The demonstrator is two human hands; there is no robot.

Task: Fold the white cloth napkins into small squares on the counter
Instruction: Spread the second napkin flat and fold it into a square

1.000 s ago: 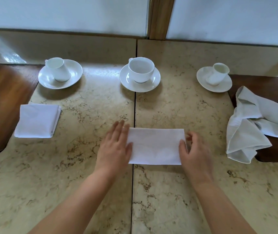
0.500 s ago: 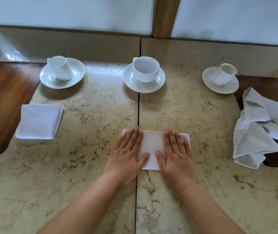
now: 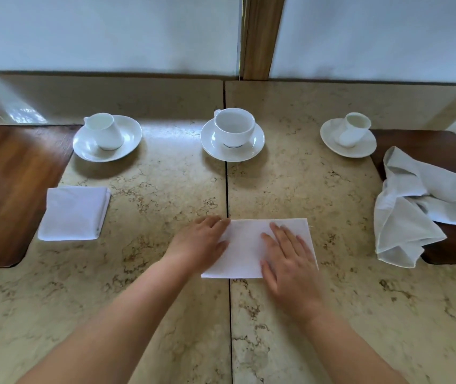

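A white napkin, folded into a rectangle, lies on the marble counter across the centre seam. My left hand sits at its left edge, fingers curled around the far left corner and thumb on top of the cloth. My right hand lies flat on the right half with the fingers spread. A napkin folded into a small square rests at the left. A crumpled white napkin lies at the right.
Three white cups on saucers stand along the back: a tilted one at left, an upright one in the centre, a tilted one at right. Dark wooden insets flank the counter at left and right.
Both hands were pressing flat on the middle of the napkin. My left hand has slid to the left edge and curled onto it; my right hand has shifted toward the right half.
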